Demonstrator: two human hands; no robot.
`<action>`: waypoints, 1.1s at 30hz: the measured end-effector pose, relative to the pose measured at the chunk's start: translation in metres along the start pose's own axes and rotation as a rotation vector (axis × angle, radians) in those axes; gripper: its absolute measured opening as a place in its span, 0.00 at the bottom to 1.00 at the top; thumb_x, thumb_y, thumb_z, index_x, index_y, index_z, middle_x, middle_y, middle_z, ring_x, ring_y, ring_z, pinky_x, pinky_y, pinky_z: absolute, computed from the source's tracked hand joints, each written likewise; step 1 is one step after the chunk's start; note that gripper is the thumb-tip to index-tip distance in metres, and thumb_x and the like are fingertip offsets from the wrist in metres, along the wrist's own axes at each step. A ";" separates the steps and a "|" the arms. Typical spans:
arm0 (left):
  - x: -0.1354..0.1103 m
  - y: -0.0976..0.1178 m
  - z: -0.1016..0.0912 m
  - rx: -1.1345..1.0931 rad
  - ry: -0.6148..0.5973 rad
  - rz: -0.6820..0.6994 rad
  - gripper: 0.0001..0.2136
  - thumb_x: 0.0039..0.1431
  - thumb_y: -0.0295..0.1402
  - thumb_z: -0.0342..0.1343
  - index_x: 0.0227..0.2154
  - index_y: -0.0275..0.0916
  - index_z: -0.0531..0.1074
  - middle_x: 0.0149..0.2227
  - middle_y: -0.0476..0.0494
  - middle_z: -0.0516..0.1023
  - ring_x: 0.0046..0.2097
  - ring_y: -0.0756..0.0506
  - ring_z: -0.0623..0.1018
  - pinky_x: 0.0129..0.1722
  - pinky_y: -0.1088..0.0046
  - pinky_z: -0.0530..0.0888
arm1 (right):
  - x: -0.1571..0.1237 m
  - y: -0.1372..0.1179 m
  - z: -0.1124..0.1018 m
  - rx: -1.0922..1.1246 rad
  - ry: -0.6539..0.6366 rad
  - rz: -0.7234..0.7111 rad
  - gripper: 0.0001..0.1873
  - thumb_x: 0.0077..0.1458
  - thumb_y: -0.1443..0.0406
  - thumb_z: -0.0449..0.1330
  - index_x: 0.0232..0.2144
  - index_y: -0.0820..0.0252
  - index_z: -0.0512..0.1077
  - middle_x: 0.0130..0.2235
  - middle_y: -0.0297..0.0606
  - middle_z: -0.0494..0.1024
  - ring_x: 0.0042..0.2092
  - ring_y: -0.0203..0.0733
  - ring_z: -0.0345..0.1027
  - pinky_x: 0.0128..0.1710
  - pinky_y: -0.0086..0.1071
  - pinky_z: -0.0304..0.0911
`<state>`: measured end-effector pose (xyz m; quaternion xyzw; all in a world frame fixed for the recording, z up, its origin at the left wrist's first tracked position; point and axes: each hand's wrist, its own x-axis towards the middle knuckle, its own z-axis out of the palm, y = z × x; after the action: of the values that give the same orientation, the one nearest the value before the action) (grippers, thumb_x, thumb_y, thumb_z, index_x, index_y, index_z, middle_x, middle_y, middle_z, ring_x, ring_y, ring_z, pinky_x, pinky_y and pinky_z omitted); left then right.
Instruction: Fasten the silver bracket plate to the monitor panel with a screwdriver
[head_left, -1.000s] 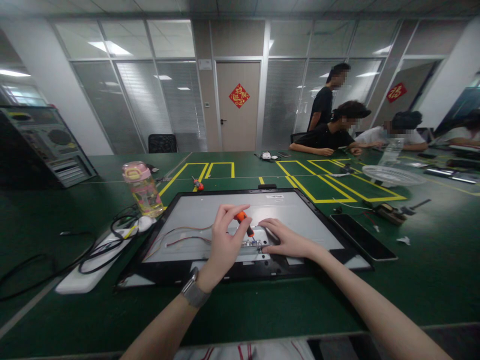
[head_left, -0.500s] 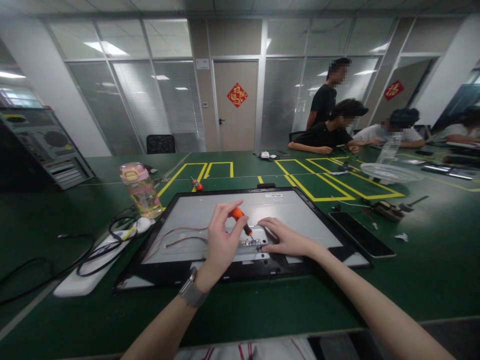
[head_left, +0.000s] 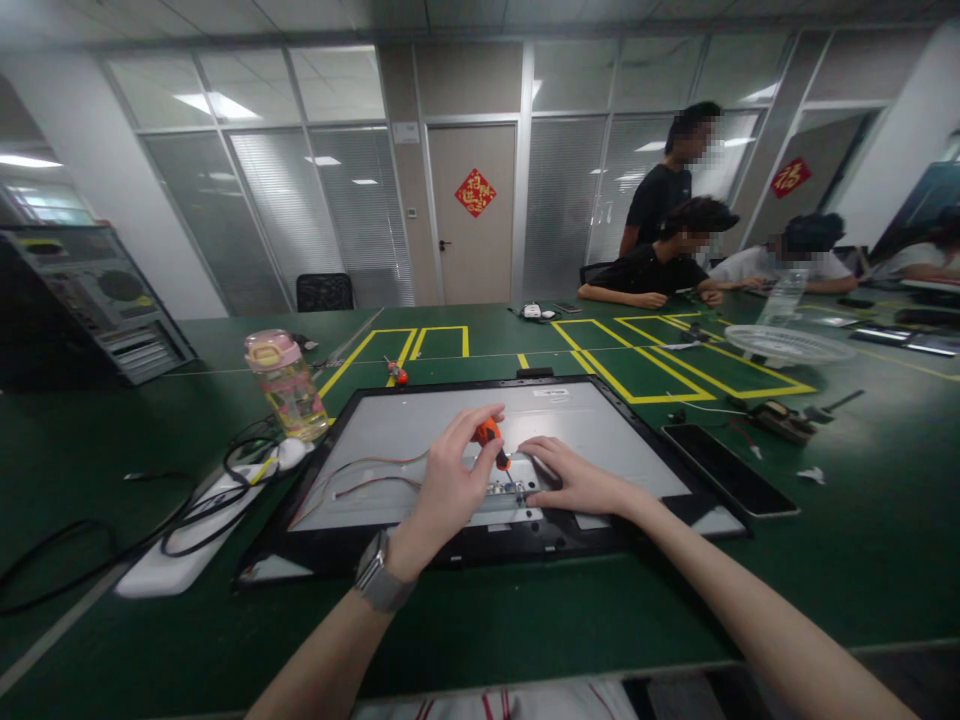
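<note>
Office-like workroom around you, far glass partitions [head_left: 277, 215] with blinds, yellow-marked green table [head_left: 555, 620] before you, computer tower [head_left: 131, 300] at left, people [head_left: 637, 270] at far right.

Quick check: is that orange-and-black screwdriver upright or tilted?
Tilted. Held in the left hand, the orange-and-black screwdriver slants in the head view, its orange end toward the upper left, its shaft pointing down and rightward.

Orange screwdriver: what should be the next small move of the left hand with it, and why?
Probably the left hand should turn the orange screwdriver slightly: it is gripped, tilted, with its tip down at the metal bracket, and the right hand lies close beside, seemingly steadying the bracket.
</note>
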<state>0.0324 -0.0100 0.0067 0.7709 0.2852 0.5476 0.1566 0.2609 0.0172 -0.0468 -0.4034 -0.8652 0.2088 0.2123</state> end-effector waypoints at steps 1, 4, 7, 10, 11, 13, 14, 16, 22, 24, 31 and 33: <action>0.001 0.000 0.001 0.011 0.009 -0.002 0.14 0.61 0.26 0.53 0.49 0.41 0.71 0.43 0.41 0.77 0.43 0.44 0.78 0.45 0.66 0.74 | 0.000 0.000 0.000 -0.001 0.003 -0.001 0.36 0.52 0.50 0.64 0.59 0.58 0.62 0.58 0.48 0.64 0.59 0.55 0.58 0.59 0.48 0.56; 0.005 -0.002 0.006 0.038 0.046 -0.012 0.10 0.59 0.28 0.58 0.44 0.41 0.72 0.39 0.44 0.78 0.36 0.46 0.78 0.40 0.68 0.76 | 0.001 0.000 0.000 0.002 0.006 -0.010 0.36 0.51 0.51 0.64 0.59 0.58 0.62 0.58 0.48 0.64 0.58 0.55 0.58 0.59 0.49 0.56; 0.010 0.000 0.011 0.057 0.042 0.020 0.10 0.58 0.30 0.60 0.43 0.41 0.73 0.35 0.46 0.76 0.33 0.48 0.77 0.37 0.69 0.77 | 0.001 0.000 0.000 0.004 0.005 -0.018 0.38 0.52 0.50 0.64 0.60 0.57 0.60 0.58 0.49 0.64 0.58 0.56 0.58 0.58 0.49 0.57; 0.016 0.004 0.013 -0.015 -0.053 0.009 0.13 0.58 0.26 0.58 0.46 0.42 0.71 0.38 0.46 0.77 0.36 0.47 0.78 0.39 0.69 0.77 | 0.001 0.001 0.000 0.001 0.001 -0.015 0.38 0.52 0.50 0.63 0.60 0.57 0.60 0.58 0.49 0.64 0.58 0.56 0.58 0.58 0.49 0.57; 0.018 0.005 0.013 -0.066 -0.095 -0.016 0.15 0.59 0.25 0.56 0.48 0.42 0.69 0.40 0.45 0.77 0.38 0.47 0.78 0.39 0.69 0.77 | 0.001 0.001 0.001 0.000 0.001 -0.017 0.38 0.52 0.49 0.63 0.60 0.57 0.60 0.58 0.49 0.64 0.58 0.57 0.58 0.58 0.49 0.56; 0.021 0.008 0.014 -0.145 -0.162 -0.048 0.16 0.59 0.22 0.53 0.49 0.41 0.67 0.44 0.43 0.77 0.41 0.46 0.78 0.42 0.69 0.77 | 0.000 0.002 0.001 0.001 0.005 -0.022 0.39 0.52 0.49 0.63 0.61 0.57 0.59 0.59 0.49 0.63 0.59 0.57 0.57 0.58 0.50 0.56; 0.022 0.009 0.014 -0.159 -0.172 -0.042 0.16 0.60 0.22 0.52 0.49 0.41 0.67 0.45 0.43 0.76 0.43 0.46 0.78 0.43 0.68 0.76 | 0.000 0.002 0.002 0.002 0.008 -0.025 0.39 0.52 0.49 0.64 0.61 0.57 0.59 0.59 0.49 0.63 0.59 0.57 0.57 0.58 0.50 0.56; 0.022 0.010 0.016 -0.124 -0.130 -0.004 0.14 0.59 0.22 0.52 0.47 0.41 0.69 0.45 0.42 0.74 0.44 0.45 0.76 0.44 0.67 0.75 | 0.000 0.002 0.002 0.005 0.010 -0.026 0.39 0.52 0.50 0.64 0.62 0.56 0.58 0.59 0.48 0.63 0.59 0.56 0.57 0.59 0.49 0.55; 0.015 0.005 0.020 -0.013 0.105 0.013 0.08 0.57 0.28 0.59 0.41 0.41 0.75 0.33 0.48 0.69 0.33 0.48 0.72 0.37 0.70 0.72 | 0.000 0.000 0.001 0.002 -0.002 -0.017 0.39 0.52 0.50 0.64 0.61 0.56 0.59 0.59 0.48 0.63 0.60 0.56 0.56 0.60 0.49 0.54; 0.014 0.003 0.019 -0.054 0.079 -0.003 0.09 0.60 0.27 0.56 0.43 0.41 0.74 0.35 0.47 0.71 0.36 0.47 0.73 0.39 0.70 0.72 | 0.000 0.001 0.001 0.001 0.004 -0.023 0.37 0.52 0.51 0.64 0.60 0.57 0.60 0.58 0.48 0.64 0.59 0.55 0.57 0.60 0.47 0.55; 0.012 0.002 0.012 -0.111 0.027 -0.057 0.11 0.62 0.29 0.54 0.46 0.42 0.74 0.40 0.44 0.73 0.40 0.46 0.75 0.41 0.70 0.73 | 0.001 0.000 0.001 0.000 0.008 -0.002 0.36 0.51 0.51 0.64 0.58 0.60 0.61 0.57 0.49 0.65 0.59 0.54 0.58 0.59 0.47 0.56; 0.010 0.001 0.012 -0.076 0.097 -0.062 0.08 0.60 0.31 0.57 0.42 0.41 0.75 0.37 0.46 0.71 0.37 0.47 0.74 0.39 0.71 0.72 | 0.001 -0.001 0.000 0.006 0.002 0.009 0.36 0.51 0.52 0.64 0.58 0.60 0.62 0.57 0.49 0.64 0.59 0.54 0.58 0.59 0.47 0.56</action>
<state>0.0460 -0.0034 0.0109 0.7276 0.2954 0.5898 0.1886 0.2599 0.0171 -0.0461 -0.4070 -0.8625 0.2119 0.2135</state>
